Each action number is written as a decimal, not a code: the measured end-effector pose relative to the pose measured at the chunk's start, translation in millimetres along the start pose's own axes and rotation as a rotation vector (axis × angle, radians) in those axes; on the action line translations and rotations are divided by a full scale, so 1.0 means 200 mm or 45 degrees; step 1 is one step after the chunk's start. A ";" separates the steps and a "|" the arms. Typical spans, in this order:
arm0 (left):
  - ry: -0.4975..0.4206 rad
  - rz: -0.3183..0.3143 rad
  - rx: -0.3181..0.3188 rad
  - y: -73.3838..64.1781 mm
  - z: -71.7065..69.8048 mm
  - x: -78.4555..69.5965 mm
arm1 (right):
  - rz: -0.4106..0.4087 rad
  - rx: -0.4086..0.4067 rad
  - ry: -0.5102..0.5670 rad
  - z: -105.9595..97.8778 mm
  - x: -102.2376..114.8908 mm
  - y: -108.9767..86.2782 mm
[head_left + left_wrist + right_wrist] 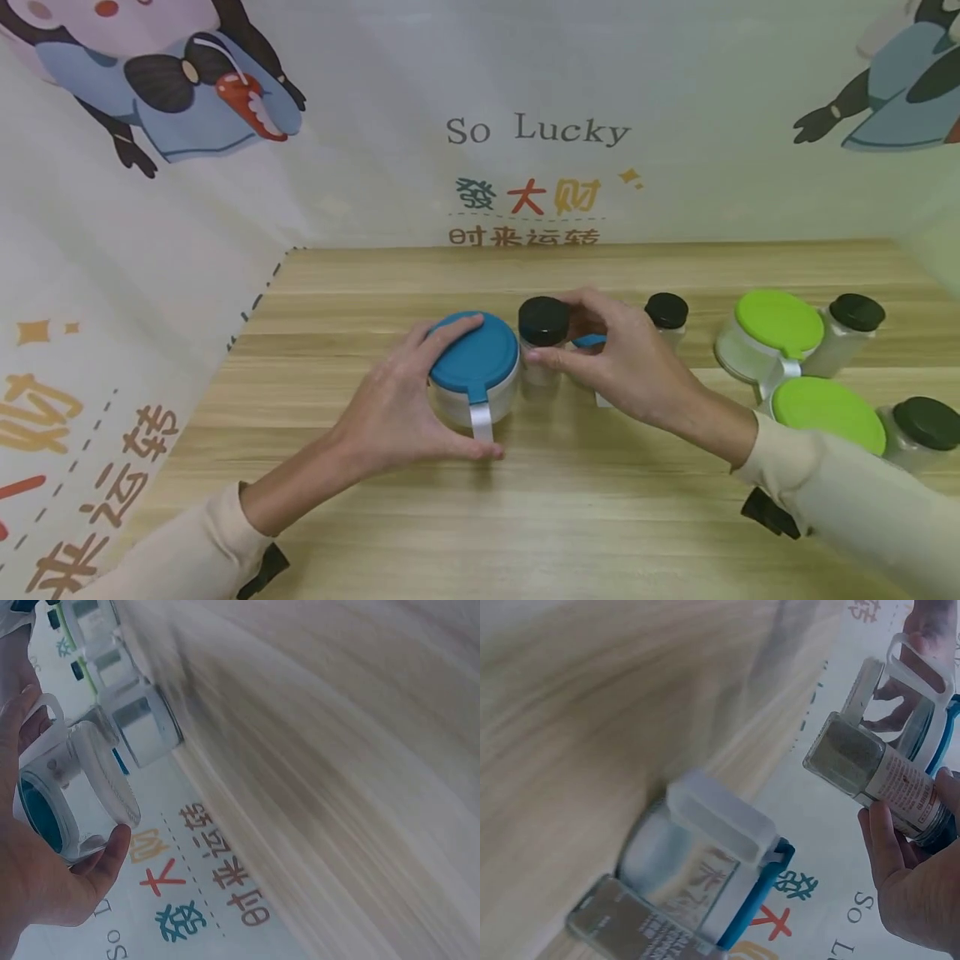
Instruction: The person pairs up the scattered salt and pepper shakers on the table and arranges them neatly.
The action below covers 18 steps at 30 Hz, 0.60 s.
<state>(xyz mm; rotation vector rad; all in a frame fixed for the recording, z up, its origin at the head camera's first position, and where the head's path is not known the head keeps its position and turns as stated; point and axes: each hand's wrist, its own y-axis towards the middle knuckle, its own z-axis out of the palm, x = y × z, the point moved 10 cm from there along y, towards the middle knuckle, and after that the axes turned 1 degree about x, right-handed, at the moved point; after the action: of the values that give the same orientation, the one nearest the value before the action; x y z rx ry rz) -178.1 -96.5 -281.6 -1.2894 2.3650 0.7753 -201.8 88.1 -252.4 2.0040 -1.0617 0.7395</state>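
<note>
My left hand [393, 408] grips a clear round jar [474, 354] with a blue lid and a pale handle. Its fingers lie over the lid's left side, and the thumb is low by the handle. Between the fingers and thumb of my right hand [633, 362] is a bottle [543, 323] with a black cap. The right wrist view shows that bottle [847, 757] as square-sided, with a printed label and greyish contents. Jar and bottle are held side by side, seemingly above the table. Partly hidden behind my right hand is another blue-lidded jar [589, 341].
Beside that hidden jar stands another black-capped bottle [667, 312]. At the right are a green-lidded jar [778, 325] with a bottle [855, 317], and nearer, another green-lidded jar [828, 417] with a bottle [926, 425]. A printed cloth [375, 167] rises behind the wooden table [525, 533].
</note>
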 end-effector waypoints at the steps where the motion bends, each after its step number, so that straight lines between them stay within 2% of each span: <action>1: -0.002 0.007 0.007 0.00 0.01 -0.01 | 0.006 -0.007 -0.006 -0.01 0.00 -0.02; 9: -0.030 0.011 0.032 0.00 0.10 -0.05 | 0.027 -0.044 -0.007 -0.04 -0.06 -0.11; 18: -0.066 0.024 0.061 0.02 0.18 -0.08 | 0.042 -0.016 0.081 -0.06 -0.10 -0.17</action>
<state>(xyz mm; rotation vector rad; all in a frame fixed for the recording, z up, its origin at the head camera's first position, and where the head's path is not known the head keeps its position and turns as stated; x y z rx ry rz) -171.4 -62.8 -300.9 -1.2150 2.3430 0.7440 -184.0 120.1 -272.9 1.9436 -1.0618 0.8070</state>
